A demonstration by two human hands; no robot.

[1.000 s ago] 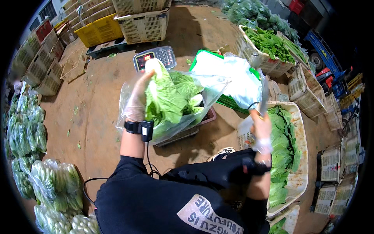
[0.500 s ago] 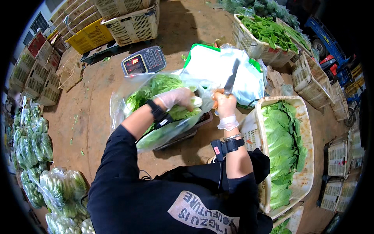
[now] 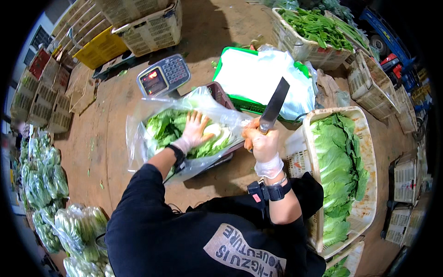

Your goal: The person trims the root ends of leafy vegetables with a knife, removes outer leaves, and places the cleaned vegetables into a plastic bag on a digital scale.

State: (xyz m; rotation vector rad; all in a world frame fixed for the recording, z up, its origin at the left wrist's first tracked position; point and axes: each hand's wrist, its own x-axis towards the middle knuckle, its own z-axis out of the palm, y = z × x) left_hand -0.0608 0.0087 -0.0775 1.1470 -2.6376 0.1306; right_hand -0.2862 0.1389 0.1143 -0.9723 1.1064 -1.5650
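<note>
My left hand (image 3: 194,134), in a clear glove, lies with fingers spread on leafy green lettuce (image 3: 162,127). The lettuce rests inside a large clear plastic bag (image 3: 138,145), with white stem ends toward the right. Beneath the bag is a dark brownish crate (image 3: 221,96). My right hand (image 3: 264,142), also gloved, is closed round the handle of a knife (image 3: 276,105), whose broad blade points up and away. The bag's right edge reaches the right hand's fingers; whether they pinch it I cannot tell.
A scale display (image 3: 164,75) stands beyond the bag. A green crate (image 3: 247,104) carries a stack of white plastic bags (image 3: 258,76). At my right is a cream crate (image 3: 364,180) of leafy lettuce (image 3: 337,180). Bagged vegetables (image 3: 80,228) lie at lower left.
My left hand has moved left and spread flat on the lettuce, from a curled position at the stem ends. The right hand and knife have shifted slightly nearer to me.
</note>
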